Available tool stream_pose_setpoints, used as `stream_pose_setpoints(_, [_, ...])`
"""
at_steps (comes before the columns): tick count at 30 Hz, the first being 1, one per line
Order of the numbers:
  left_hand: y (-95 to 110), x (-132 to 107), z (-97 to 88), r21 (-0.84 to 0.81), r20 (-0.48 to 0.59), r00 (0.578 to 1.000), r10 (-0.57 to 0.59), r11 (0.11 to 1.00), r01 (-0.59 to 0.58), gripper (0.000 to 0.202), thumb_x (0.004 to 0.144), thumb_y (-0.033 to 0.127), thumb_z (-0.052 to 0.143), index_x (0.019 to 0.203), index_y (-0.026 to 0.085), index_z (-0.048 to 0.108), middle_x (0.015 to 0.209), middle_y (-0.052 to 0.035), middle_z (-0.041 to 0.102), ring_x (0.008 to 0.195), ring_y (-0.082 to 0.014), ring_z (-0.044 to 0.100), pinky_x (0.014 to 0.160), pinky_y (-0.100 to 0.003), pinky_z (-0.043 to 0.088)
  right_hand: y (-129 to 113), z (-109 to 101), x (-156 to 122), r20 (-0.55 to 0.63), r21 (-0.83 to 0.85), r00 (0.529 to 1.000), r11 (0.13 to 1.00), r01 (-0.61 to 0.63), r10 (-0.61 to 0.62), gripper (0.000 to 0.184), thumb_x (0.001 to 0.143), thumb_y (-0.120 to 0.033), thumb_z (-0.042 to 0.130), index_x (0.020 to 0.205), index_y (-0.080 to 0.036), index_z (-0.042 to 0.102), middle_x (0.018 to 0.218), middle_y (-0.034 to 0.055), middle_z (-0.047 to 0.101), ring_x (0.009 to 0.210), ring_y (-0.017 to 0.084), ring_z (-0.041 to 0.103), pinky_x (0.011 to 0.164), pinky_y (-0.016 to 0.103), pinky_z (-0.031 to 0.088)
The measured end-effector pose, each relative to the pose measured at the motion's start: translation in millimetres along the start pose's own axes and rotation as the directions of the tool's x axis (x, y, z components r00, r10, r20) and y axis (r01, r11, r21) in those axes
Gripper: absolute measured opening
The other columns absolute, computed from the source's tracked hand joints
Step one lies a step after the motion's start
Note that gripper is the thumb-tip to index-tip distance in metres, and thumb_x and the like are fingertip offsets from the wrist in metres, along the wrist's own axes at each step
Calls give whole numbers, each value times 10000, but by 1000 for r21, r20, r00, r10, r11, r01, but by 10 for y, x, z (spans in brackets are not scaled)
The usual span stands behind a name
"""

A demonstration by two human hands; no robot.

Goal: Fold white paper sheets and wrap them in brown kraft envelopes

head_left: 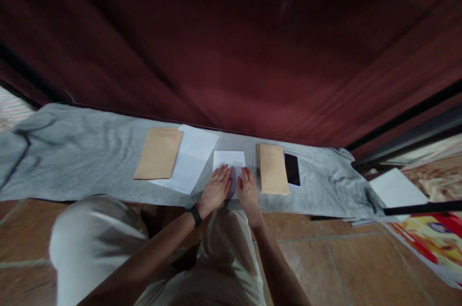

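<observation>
A small white sheet of paper [228,157], perhaps folded, lies on the grey cloth in front of me. My left hand [216,186], with a black band on its wrist, rests flat on the paper's left side, fingers stretched out. On its right edge lies my right hand [247,189], also flat with fingers extended. Just right of it is a stack of brown envelopes [274,170]. To the left, another brown envelope [159,153] partly covers larger white sheets [197,154].
A dark-screened phone [292,169] lies beside the right-hand envelopes. Grey cloth [90,152] covers the narrow bench, and a dark red curtain-like fabric [231,65] rises behind it. At the lower right are a white sheet [399,189] and a colourful printed box or packet [433,243].
</observation>
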State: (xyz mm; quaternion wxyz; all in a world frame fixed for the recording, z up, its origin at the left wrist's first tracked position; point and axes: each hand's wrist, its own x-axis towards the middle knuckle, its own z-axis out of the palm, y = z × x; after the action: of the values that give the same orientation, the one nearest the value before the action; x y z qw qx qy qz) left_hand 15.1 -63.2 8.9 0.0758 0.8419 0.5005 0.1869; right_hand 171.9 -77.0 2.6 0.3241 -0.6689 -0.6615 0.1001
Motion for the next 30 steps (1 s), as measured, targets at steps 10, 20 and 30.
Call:
stream_pose_setpoints(10, [-189,400,240,98,40,999,-7,995,3,579,960,169,342,1515,10,382,1598,-223,367,1525,-285,277,1252,-484,228,-121,312,507,215,-104,951,963,248,-222,495,1079,-294,271,1510,-136,454,1550,123,482,1470,204,393,1219,443,304])
stream_pose_setpoints(20, [-331,449,124,154,-22,989,-144,977,145,622,1023,357,287,1514,-10,390,1612,-207,343,1533,-290,256,1255,-457,223,84,371,592,106,-313,982,932,183,-157,542,1068,-354,355,1531,-76,403,1580,202,404,1476,293,371,1189,518,297])
stream_pose_setpoints(30, [-196,-26,61,146,-40,999,8,989,-2,527,1024,330,366,1516,158,448,1607,-112,387,1518,-260,303,1250,-487,237,178,218,271,53,-329,976,919,218,-212,520,1063,-290,354,1545,-97,386,1600,178,383,1496,289,331,1205,519,284])
